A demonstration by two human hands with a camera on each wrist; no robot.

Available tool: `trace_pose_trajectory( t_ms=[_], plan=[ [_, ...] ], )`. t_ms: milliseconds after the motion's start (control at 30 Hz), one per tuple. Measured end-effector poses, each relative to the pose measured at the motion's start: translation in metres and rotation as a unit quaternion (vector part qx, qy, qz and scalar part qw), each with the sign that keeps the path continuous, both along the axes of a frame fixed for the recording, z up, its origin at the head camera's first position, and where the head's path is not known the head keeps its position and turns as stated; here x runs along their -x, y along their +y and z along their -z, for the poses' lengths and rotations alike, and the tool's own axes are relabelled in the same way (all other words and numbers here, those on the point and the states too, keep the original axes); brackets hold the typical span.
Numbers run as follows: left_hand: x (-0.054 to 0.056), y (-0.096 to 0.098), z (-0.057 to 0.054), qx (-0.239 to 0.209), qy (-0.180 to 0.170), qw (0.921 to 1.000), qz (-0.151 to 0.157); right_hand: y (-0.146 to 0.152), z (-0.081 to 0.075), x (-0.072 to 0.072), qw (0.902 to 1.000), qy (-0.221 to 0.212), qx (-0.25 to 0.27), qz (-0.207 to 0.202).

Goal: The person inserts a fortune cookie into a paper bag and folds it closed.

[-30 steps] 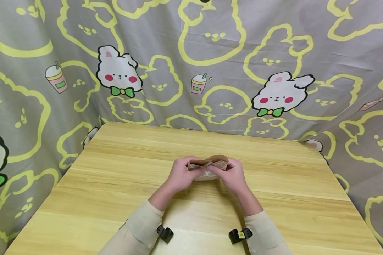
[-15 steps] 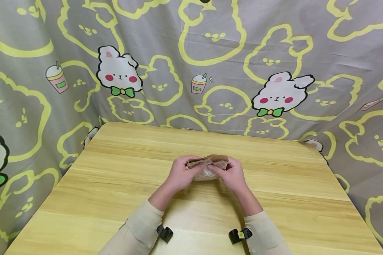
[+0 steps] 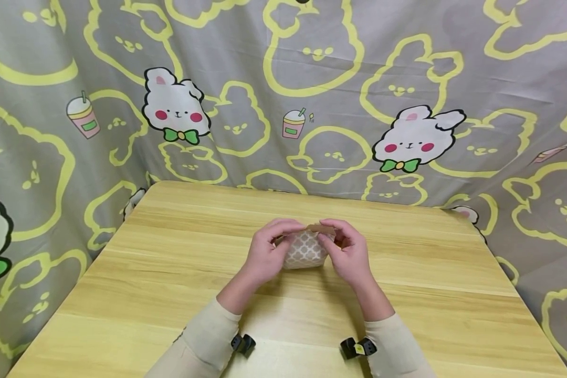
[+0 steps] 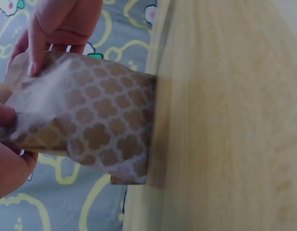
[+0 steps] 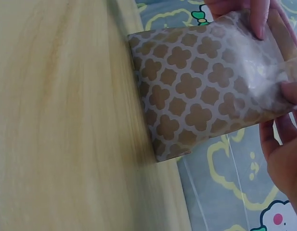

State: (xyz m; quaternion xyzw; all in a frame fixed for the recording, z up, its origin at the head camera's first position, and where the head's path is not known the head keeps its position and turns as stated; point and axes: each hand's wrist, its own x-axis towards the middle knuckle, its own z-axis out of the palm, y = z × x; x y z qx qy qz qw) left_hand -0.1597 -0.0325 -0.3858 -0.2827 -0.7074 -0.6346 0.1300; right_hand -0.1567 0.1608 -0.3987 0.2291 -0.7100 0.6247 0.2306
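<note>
A brown paper bag (image 3: 306, 253) with a white quatrefoil pattern stands upright on the table, its flat base at the tabletop in both wrist views. My left hand (image 3: 266, 252) pinches the bag's upper left side between thumb and fingers. On the other side, my right hand (image 3: 350, 249) grips the top right corner, thumb in front and fingers behind. Between the hands a plain brown strip (image 3: 320, 228) shows along the top edge. The upper part of the bag (image 5: 187, 91) looks creased and shiny in the right wrist view. Its inside is hidden.
The wooden table (image 3: 170, 294) stretches out on all sides of the bag. A grey curtain (image 3: 245, 47) with cartoon rabbits hangs behind and beside it. Black wrist cameras (image 3: 243, 344) sit on both sleeves.
The bag's crumpled, gaping top has been drawn up, and its patterned front now shows taller and flatter. Both hands have shifted slightly upward and apart, with thumbs farther from each other.
</note>
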Motion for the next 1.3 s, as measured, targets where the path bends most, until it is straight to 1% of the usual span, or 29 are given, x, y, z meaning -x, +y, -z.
trace_pose_trajectory(
  t_ms=[33,167,233,300,367,433,567,667,733,800,867,933,1000,1067,1133,1200,1300],
  plan=[
    [-0.001,0.0,-0.003,-0.001,0.015,0.9999,-0.006,0.0,0.0,0.0,0.9999,0.012,0.0,0.001],
    [0.0,0.001,-0.002,-0.011,0.051,0.9983,-0.025,-0.002,0.003,0.003,0.9977,0.068,-0.002,0.003],
    [0.0,0.002,-0.002,-0.014,0.06,0.9975,-0.034,-0.003,0.003,0.004,0.9954,0.094,-0.013,0.01],
    [0.001,0.002,-0.001,-0.013,0.067,0.9966,-0.047,-0.003,0.004,0.004,0.9933,0.11,-0.03,0.018],
    [0.001,0.002,0.0,-0.009,0.069,0.996,-0.056,-0.002,0.004,0.004,0.9924,0.112,-0.046,0.025],
    [0.002,0.001,0.001,-0.006,0.072,0.9956,-0.06,-0.001,0.004,0.003,0.9933,0.099,-0.053,0.025],
    [0.002,0.0,0.001,-0.004,0.088,0.9945,-0.057,0.002,0.006,0.002,0.9966,0.063,-0.046,0.024],
    [0.004,0.0,0.002,-0.003,0.104,0.9921,-0.07,0.003,0.006,0.003,0.9967,0.056,-0.043,0.04],
    [0.007,0.001,0.006,-0.006,0.113,0.99,-0.084,0.003,0.006,0.004,0.996,0.059,-0.039,0.055],
    [0.012,0.001,0.013,-0.009,0.121,0.9877,-0.098,0.003,0.007,0.004,0.9952,0.065,-0.034,0.065],
    [0.017,0.001,0.02,-0.01,0.121,0.987,-0.105,0.003,0.007,0.004,0.9951,0.066,-0.027,0.069],
    [0.021,0.001,0.026,-0.01,0.112,0.9882,-0.104,0.003,0.006,0.003,0.9957,0.061,-0.02,0.066],
    [0.023,0.0,0.03,-0.004,0.092,0.9912,-0.094,0.003,0.005,0.002,0.9967,0.051,-0.015,0.061],
    [0.022,-0.001,0.032,0.011,0.07,0.9944,-0.078,0.002,0.003,0.001,0.9973,0.043,-0.02,0.056],
    [0.021,-0.001,0.033,0.033,0.054,0.996,-0.064,0.001,0.001,-0.001,0.9973,0.042,-0.037,0.048],
    [0.02,0.0,0.032,0.054,0.048,0.9961,-0.05,-0.001,-0.001,-0.002,0.9964,0.048,-0.06,0.036],
    [0.018,0.001,0.031,0.065,0.057,0.9956,-0.037,-0.004,-0.005,-0.002,0.9937,0.068,-0.087,0.021]
  ],
)
